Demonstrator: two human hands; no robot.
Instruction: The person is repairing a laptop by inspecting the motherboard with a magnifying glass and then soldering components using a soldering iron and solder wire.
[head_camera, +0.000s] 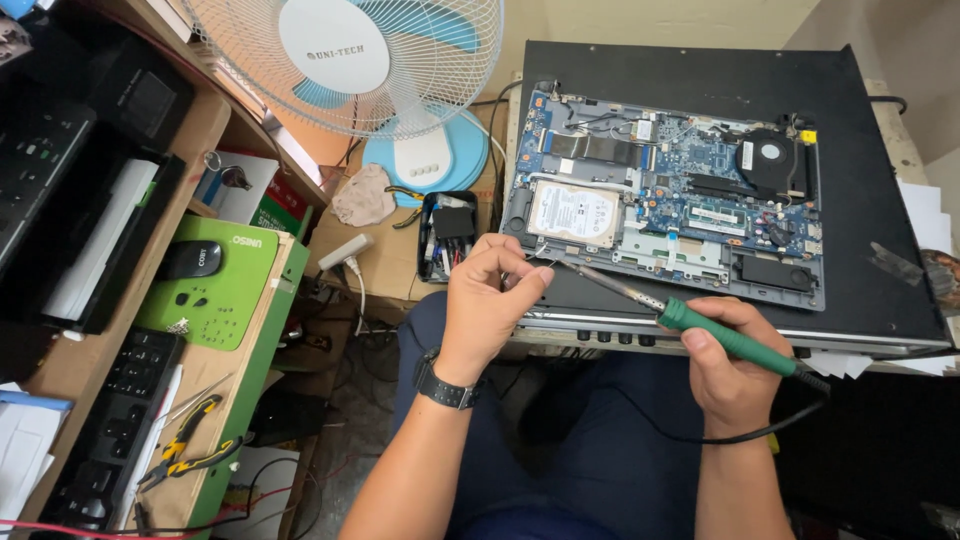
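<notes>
the right hand (735, 375) has its fingers wrapped tight around the green handle of a soldering iron (690, 322), its black cord trailing off toward the person's lap. the iron's metal tip points up and to the left, ending just beside the left hand (490, 300). that hand's fingers are pinched closed on something very thin, a wire or strand of solder (too fine for me to tell which), held right at the near edge of the surface. a black watch (445, 385) sits on the left wrist.

just beyond both hands lies an opened laptop (670, 190), its blue board exposed, with a silver hard drive (572, 212) toward its near left corner and a round black cooling fan (770, 155) at the far right. it rests on a flat black slab (880, 200) covering most of the surface.

off the surface's left edge stand a white and blue desk fan (360, 60) and a small black tray of tools (447, 235). yellow-handled pliers (190, 440) lie on a shelf at the far left.
</notes>
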